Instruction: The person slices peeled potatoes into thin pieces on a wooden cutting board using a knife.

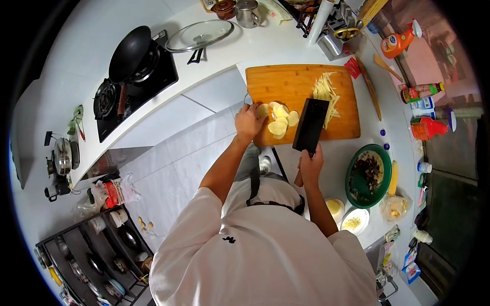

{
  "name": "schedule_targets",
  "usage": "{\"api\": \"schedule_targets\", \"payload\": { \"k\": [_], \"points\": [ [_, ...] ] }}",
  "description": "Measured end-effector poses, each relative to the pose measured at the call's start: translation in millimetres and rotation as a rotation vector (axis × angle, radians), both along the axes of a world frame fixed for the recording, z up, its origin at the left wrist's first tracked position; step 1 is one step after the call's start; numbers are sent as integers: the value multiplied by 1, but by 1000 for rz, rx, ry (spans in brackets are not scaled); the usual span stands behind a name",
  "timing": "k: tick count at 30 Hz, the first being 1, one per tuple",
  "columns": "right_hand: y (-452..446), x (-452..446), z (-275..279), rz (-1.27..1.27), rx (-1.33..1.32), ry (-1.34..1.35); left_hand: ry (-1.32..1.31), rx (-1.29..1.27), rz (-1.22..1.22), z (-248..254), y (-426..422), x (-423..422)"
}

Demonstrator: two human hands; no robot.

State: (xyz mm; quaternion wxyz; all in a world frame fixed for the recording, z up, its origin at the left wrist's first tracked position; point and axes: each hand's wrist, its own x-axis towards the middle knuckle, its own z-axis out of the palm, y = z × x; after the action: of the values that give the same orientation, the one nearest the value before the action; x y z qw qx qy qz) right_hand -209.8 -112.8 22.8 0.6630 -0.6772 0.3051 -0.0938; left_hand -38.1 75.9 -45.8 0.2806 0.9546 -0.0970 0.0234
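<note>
On the wooden cutting board [286, 76] lie several round, pale yellow potato slices [280, 113] and, farther right, a heap of thin potato strips [326, 92]. My left hand [248, 122] is at the board's left edge, its fingers closed on a potato slice [262, 110] beside the other slices. A cleaver [311, 122] with a dark, wide blade is in my right hand [311, 164], which grips its wooden handle. The blade lies over the board between the slices and the strips and covers part of the strips.
Right of the board stands a green bowl [352, 186] with dark food pieces, near a corn cob [393, 178] and a white bowl of chopped bits [360, 214]. A wok [130, 53] sits on the stove at left, a glass lid [199, 35] beside it. Bottles line the window sill.
</note>
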Motion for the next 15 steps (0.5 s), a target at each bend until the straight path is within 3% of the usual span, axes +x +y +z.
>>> {"api": "schedule_targets", "payload": {
  "k": [4, 7, 10, 15],
  "points": [
    [3, -1, -4, -78, 69, -11, 90, -17, -27, -9, -1, 15],
    [4, -3, -7, -62, 79, 34, -122, -52, -117, 1, -3, 10],
    [8, -5, -6, -68, 59, 43, 60, -4, -336, 25, -9, -18],
    [15, -5, 1, -122, 114, 72, -123, 71, -342, -7, -19, -38]
  ]
}}
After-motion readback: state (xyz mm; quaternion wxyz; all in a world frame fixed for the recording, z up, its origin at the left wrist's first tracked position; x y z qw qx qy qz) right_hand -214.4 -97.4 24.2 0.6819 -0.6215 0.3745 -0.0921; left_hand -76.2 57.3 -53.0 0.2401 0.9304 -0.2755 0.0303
